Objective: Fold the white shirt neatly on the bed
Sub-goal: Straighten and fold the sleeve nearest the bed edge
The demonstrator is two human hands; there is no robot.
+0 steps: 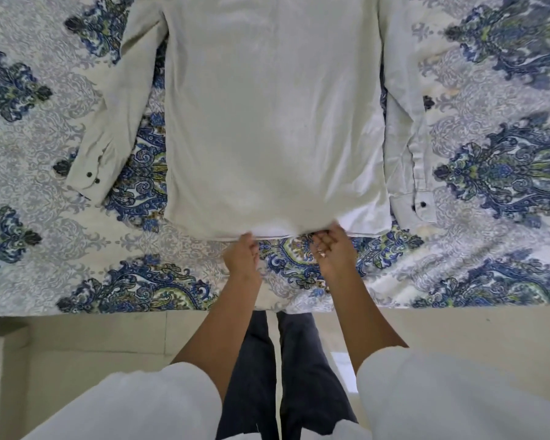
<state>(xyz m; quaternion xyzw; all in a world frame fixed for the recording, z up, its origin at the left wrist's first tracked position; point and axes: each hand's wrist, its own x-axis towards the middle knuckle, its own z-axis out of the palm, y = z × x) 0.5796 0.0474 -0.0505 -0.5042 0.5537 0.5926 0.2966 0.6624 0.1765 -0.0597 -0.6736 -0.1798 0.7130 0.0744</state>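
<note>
Left hand [240,256] and right hand [333,253] both pinch the near hem of the white long-sleeved shirt [267,122], spread flat on the blue-patterned bedspread [29,160].

Brightness: bright, even, soft; white shirt [273,122] slightly washed out at its middle.
Shadows: faint and soft-edged, a thin one under the shirt's hem near the bed's [45,281] near edge.
Glare: pale reflected patch on the floor [340,369].
Blur: smeared pattern at the bed's far right corner.
Distortion: wide-angle bowing toward the frame's edges.
</note>
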